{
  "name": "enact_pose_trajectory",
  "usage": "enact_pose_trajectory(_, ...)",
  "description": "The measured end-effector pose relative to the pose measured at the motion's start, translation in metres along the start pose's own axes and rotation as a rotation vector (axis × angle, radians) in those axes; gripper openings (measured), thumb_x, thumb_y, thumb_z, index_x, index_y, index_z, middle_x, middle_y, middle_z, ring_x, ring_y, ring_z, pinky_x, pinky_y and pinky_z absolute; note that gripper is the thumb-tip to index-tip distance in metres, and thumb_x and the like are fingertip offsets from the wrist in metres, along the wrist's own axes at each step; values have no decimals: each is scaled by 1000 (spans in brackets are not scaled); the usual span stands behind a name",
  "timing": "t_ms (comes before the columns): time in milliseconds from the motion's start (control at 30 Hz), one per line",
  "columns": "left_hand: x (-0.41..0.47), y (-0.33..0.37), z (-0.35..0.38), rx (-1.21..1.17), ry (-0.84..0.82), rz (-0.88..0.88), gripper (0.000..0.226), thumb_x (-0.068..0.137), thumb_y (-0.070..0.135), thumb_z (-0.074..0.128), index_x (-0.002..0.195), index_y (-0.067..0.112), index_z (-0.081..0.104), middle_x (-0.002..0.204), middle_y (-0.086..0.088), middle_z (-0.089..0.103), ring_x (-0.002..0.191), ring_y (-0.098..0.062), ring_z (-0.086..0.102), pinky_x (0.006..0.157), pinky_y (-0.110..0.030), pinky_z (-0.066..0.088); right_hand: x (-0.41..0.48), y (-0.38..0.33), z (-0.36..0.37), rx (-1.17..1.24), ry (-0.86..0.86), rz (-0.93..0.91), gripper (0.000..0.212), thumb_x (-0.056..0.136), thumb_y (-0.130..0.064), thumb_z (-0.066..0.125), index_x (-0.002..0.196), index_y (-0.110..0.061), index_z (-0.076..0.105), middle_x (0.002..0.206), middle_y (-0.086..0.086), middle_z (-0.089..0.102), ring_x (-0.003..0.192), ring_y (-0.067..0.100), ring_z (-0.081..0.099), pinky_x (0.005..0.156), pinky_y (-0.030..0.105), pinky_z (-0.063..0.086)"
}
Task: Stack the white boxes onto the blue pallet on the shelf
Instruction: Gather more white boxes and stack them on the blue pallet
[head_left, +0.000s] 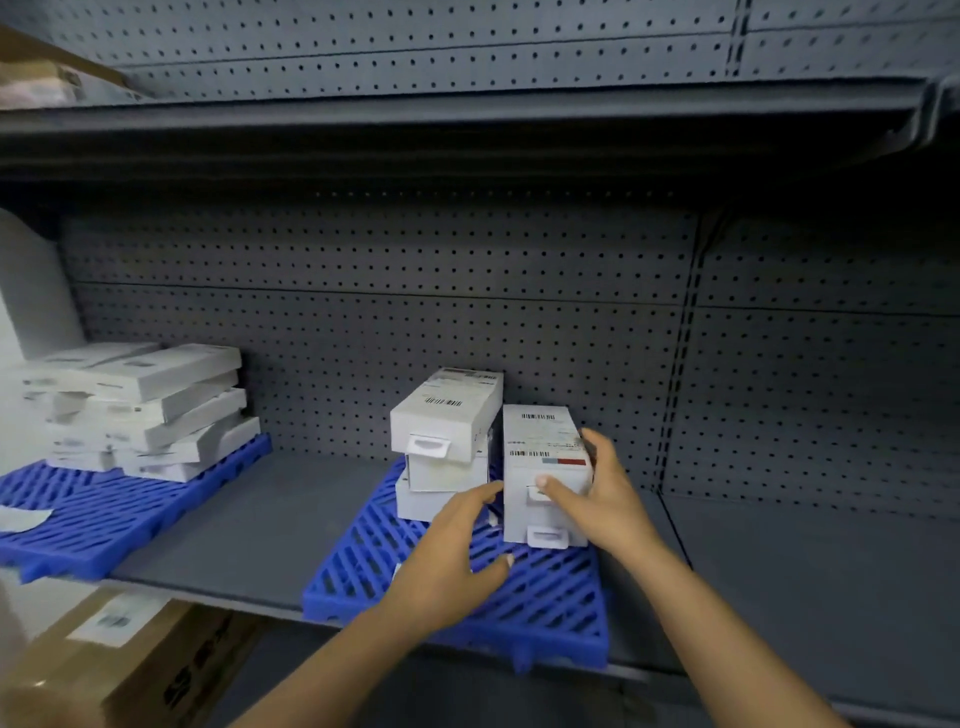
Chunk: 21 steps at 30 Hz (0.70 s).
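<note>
A blue slatted pallet lies on the grey shelf, its front edge overhanging. At its back stand two stacks of white boxes. The left stack is three boxes high, its top box carrying barcode labels. The right stack's top box has a barcode and a red-and-blue stripe, and sits on another white box. My right hand grips that top box, thumb across its front face and fingers round its right side. My left hand hovers over the pallet with fingers spread, fingertips close to the gap between the stacks.
A second blue pallet at the left holds a loose pile of several flat white boxes. A grey pegboard wall backs the shelf, with another shelf overhead. A brown cardboard carton sits below at the left.
</note>
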<state>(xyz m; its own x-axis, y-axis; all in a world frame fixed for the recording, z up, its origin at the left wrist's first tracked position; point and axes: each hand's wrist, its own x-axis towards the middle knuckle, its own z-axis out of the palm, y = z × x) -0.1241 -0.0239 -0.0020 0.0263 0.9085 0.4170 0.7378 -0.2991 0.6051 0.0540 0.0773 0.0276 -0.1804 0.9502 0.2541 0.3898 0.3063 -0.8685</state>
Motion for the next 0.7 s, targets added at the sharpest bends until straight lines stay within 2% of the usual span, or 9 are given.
enact_pose_trajectory(67, -3, -6, -4, -7, -26, 9, 68, 88, 32, 64, 144, 35, 24, 136, 21, 34, 123, 11, 31, 92, 7, 20, -11, 0, 4, 63, 69, 29, 80, 85, -41, 69, 148, -27, 22, 147, -3, 40, 131, 15, 43, 105, 32, 37)
enact_pose_trajectory(133, -6, -10, -7, -9, -41, 26, 68, 88, 32, 63, 143, 38, 24, 137, 21, 35, 124, 10, 32, 91, 7, 21, -28, 2, 9, 86, 166, 21, 74, 89, -43, 62, 149, -28, 22, 152, -5, 31, 138, 14, 33, 109, 33, 31)
enact_pose_trajectory(267, -10, -12, -5, -34, -93, 48, 66, 88, 33, 63, 138, 46, 21, 136, 23, 36, 126, 8, 33, 97, -2, 24, -62, 9, 19, 27, 258, 10, 66, 91, -32, 61, 147, -28, 24, 150, -3, 29, 138, 16, 32, 111, 36, 31)
enact_pose_trajectory(333, -11, -11, -1, -41, -114, 47, 67, 88, 33, 63, 142, 39, 24, 137, 22, 35, 129, 5, 33, 101, -8, 25, -72, 13, 23, -11, 245, 31, 68, 89, -27, 63, 146, -27, 25, 148, -1, 30, 136, 18, 33, 110, 35, 31)
enact_pose_trajectory(433, -10, -9, 0, -34, -128, 35, 69, 88, 33, 62, 145, 33, 24, 141, 17, 35, 131, 0, 33, 103, -14, 27, -79, 14, 23, -84, 185, 63, 75, 86, -25, 68, 147, -26, 24, 146, 0, 31, 135, 15, 32, 104, 26, 28)
enact_pose_trajectory(567, 1, -4, 2, -3, -210, -34, 77, 89, 35, 60, 150, 23, 15, 152, 7, 28, 139, -10, 27, 107, -19, 24, -80, 11, 21, -141, 102, 123, 84, 87, -22, 67, 151, -22, 14, 151, 0, 27, 139, 16, 27, 105, 24, 27)
enact_pose_trajectory(633, 7, 0, 4, 23, -270, -88, 81, 91, 37, 58, 152, 17, 8, 157, 2, 21, 143, -15, 22, 111, -24, 23, -80, 9, 22, -141, 69, 149, 79, 89, -18, 64, 151, -19, 15, 139, -4, 33, 136, 14, 30, 98, 17, 25)
enact_pose_trajectory(700, 15, 4, 7, 32, -305, -134, 80, 92, 37, 57, 152, 15, 9, 156, -1, 23, 142, -17, 26, 110, -26, 26, -77, 9, 25, -147, 53, 169, 68, 90, -15, 62, 146, -19, 25, 123, -10, 33, 125, 7, 35, 93, 13, 26)
